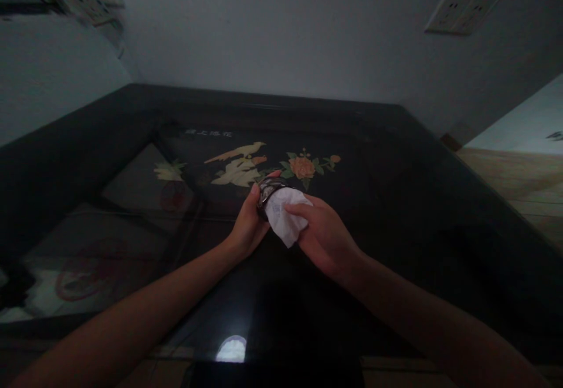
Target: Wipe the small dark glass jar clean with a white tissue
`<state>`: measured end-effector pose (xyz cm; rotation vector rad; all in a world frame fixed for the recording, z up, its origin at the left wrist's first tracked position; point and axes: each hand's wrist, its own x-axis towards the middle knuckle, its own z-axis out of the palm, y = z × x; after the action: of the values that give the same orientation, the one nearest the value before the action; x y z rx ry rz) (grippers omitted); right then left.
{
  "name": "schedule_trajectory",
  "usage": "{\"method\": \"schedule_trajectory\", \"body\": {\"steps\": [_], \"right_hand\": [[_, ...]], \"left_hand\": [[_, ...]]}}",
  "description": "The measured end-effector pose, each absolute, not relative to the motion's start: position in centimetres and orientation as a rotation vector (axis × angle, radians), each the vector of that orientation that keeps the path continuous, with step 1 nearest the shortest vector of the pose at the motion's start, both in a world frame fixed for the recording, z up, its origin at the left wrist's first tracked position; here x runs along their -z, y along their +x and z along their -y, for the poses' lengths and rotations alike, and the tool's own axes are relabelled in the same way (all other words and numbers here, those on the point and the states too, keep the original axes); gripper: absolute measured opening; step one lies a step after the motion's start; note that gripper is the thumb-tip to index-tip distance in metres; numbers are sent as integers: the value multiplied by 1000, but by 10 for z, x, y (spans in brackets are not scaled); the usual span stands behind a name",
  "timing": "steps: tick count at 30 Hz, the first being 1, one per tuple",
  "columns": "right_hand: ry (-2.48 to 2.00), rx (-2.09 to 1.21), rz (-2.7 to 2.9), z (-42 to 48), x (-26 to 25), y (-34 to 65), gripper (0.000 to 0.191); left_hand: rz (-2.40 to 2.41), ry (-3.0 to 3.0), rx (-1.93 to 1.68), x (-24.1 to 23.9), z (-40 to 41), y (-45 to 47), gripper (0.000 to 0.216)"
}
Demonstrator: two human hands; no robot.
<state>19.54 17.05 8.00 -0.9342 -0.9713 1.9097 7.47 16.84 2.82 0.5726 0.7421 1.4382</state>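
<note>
Close above the dark glossy tabletop (281,294), my left hand (250,219) is wrapped round a small dark, shiny rounded object (271,187). Its exact kind is hard to make out in the dim light. A crumpled white tissue (284,215) is pinched in my right hand (328,232), thumb on top. The tissue presses against the near right side of the shiny object and covers part of it. Most of the left fingers are hidden behind the object.
The tabletop bears a printed picture of birds (240,165) and an orange flower (302,167). Pale walls meet its far and left edges. Wall sockets (461,13) sit at upper right, with more sockets (90,4) at upper left. Tiled floor (519,171) shows at right.
</note>
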Motion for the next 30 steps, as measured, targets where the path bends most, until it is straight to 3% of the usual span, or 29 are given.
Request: {"method": "schedule_trajectory", "body": {"steps": [4, 9, 16, 19, 30], "right_hand": [[-1010, -1619, 1580, -167, -80, 198, 13], [-1124, -731, 2534, -162, -79, 199, 23], [-860, 291, 2829, -168, -65, 205, 32], [-780, 437, 2748, -175, -62, 209, 34], [-868, 492, 2758, -172, -57, 207, 38]], "left_hand": [[-750, 566, -1432, -31, -166, 75, 45], [-777, 523, -1392, -32, -168, 74, 43], [-766, 447, -1395, -29, -172, 74, 40], [-784, 400, -1395, -30, -171, 74, 40], [-777, 428, -1412, -27, -174, 74, 38]]}}
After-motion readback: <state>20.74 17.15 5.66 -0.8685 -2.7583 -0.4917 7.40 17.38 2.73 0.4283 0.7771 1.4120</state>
